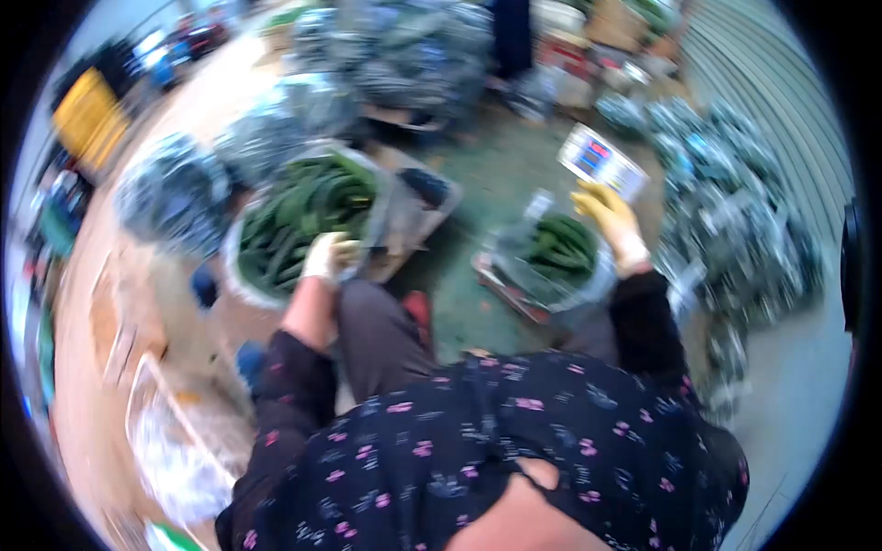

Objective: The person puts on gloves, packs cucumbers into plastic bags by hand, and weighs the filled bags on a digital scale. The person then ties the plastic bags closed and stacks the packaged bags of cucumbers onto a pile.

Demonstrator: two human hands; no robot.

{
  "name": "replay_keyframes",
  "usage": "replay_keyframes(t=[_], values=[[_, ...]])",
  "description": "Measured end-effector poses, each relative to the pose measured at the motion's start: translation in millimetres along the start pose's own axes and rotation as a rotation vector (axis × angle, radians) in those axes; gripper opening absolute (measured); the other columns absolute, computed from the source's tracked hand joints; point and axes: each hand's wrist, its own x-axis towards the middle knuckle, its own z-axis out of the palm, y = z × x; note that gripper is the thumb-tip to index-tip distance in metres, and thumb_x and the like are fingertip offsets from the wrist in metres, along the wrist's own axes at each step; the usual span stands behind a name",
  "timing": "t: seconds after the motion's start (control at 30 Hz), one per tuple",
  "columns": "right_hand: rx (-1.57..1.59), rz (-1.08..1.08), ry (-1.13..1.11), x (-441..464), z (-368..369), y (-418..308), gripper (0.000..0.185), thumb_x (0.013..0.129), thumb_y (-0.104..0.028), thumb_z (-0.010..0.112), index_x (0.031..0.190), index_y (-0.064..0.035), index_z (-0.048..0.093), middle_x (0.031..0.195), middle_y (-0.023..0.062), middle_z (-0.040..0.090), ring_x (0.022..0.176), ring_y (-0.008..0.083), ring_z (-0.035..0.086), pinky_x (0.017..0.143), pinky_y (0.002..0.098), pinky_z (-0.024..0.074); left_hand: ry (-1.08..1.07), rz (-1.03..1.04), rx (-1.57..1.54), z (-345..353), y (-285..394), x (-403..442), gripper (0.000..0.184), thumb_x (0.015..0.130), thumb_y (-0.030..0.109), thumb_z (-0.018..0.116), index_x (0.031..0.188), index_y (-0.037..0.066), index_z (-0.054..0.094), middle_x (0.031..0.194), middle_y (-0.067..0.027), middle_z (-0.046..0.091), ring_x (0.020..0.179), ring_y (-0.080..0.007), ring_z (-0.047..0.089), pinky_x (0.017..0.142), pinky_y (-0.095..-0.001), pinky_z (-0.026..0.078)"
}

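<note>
My left hand, in a pale glove, is at the right edge of a large plastic-lined container full of long green vegetables. Its fingers look curled; blur hides what they hold, if anything. My right hand, in a yellowish glove, has its fingers apart and nothing visible in them. It is just below a white panel with a lit red and blue display. Left of that hand, more green vegetables lie in an open clear bag on a low platform.
Filled plastic bags are piled at the back, with more at the left. Many packed clear bags lie along the right wall. A cardboard box stands beside the large container. A yellow object is at far left.
</note>
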Motion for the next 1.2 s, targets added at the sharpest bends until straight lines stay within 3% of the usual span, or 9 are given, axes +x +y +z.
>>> replay_keyframes(t=[0.1,0.13,0.23,0.37,0.6,0.7,0.83,1.0,1.2], values=[[-0.232,0.117,0.220,-6.6,-52.8,52.7,0.047,0.081,-0.025,0.062,0.120,-0.0011,0.053,0.106,0.0127,0.062,0.097,0.0181,0.059,0.087,0.0264,0.0440,-0.140,0.183,0.002,38.5,-0.9,26.0,0.031,0.088,0.021,0.048,0.114,0.004,0.048,0.070,-0.0013,0.053,0.059,-0.0097,0.046,0.054,-0.0234,0.038],[-0.232,0.176,0.258,-8.3,-62.6,64.6,0.051,0.079,-0.027,0.065,0.121,-0.0019,0.052,0.108,0.0143,0.061,0.100,0.0199,0.059,0.088,0.0282,0.0437,0.138,0.340,0.082,92.4,13.3,-13.7,0.035,0.087,0.015,0.051,0.119,0.007,0.042,0.069,-0.0003,0.050,0.057,-0.0092,0.045,0.052,-0.0241,0.038],[-0.750,0.108,0.353,-17.4,-74.6,84.6,0.068,0.066,-0.036,0.072,0.121,-0.0025,0.051,0.116,0.0203,0.056,0.110,0.0326,0.053,0.093,0.0390,0.0417,-0.179,0.361,0.133,173.6,-4.0,-18.3,0.033,0.085,0.020,0.059,0.111,0.002,0.048,0.096,-0.0050,0.054,0.087,-0.0119,0.050,0.071,-0.0262,0.044],[-0.952,0.300,0.211,-11.5,-58.9,104.2,0.092,0.058,-0.042,0.077,0.132,-0.0073,0.034,0.126,0.0150,0.047,0.117,0.0320,0.046,0.095,0.0453,0.0386,-0.262,0.560,0.555,281.0,-22.4,-37.0,0.085,0.076,0.033,0.070,0.137,-0.006,0.026,0.135,-0.0270,0.038,0.128,-0.0310,0.036,0.105,-0.0364,0.028],[-1.435,0.363,0.169,-6.7,-52.0,179.5,0.070,0.072,-0.020,0.066,0.133,-0.0120,0.033,0.128,0.0110,0.040,0.120,0.0329,0.039,0.094,0.0542,0.0344,-0.259,0.552,0.796,325.4,-57.5,26.0,0.068,0.076,0.027,0.067,0.128,-0.007,0.039,0.121,-0.0241,0.051,0.112,-0.0297,0.052,0.095,-0.0355,0.040],[-1.252,0.498,0.175,-4.8,-79.2,210.1,0.059,0.079,-0.011,0.054,0.134,-0.0130,0.033,0.123,0.0112,0.048,0.101,0.0325,0.056,0.084,0.0422,0.0459,-0.625,0.173,0.366,321.6,-40.0,40.9,0.024,0.081,0.021,0.060,0.095,0.003,0.056,0.072,-0.0016,0.057,0.060,-0.0124,0.055,0.059,-0.0240,0.045],[-0.778,0.435,0.318,-13.5,-103.7,232.4,0.056,0.078,-0.002,0.049,0.132,-0.0113,0.042,0.100,0.0105,0.064,0.082,0.0261,0.064,0.074,0.0352,0.0497,-0.524,-0.035,0.082,315.6,-48.5,53.7,0.020,0.083,0.022,0.059,0.091,0.004,0.061,0.068,-0.0021,0.056,0.057,-0.0143,0.054,0.058,-0.0291,0.046],[0.850,0.309,0.155,-16.5,-130.4,184.5,0.049,0.079,-0.002,0.053,0.127,-0.0062,0.047,0.093,0.0041,0.064,0.074,0.0104,0.058,0.073,0.0249,0.0466,-0.590,-0.055,-0.190,341.4,-21.9,58.3,0.019,0.085,0.017,0.057,0.097,0.002,0.060,0.064,0.0035,0.034,0.060,-0.0120,0.037,0.064,-0.0292,0.036],[-0.332,0.310,0.176,-11.7,-76.1,190.3,0.087,0.062,-0.026,0.078,0.134,-0.0035,0.035,0.123,0.0185,0.051,0.112,0.0300,0.050,0.096,0.0425,0.0378,-0.817,-0.237,-0.395,369.4,-1.8,50.4,0.035,0.086,0.028,0.058,0.110,0.002,0.059,0.073,-0.0004,0.044,0.066,-0.0138,0.045,0.070,-0.0298,0.040]])
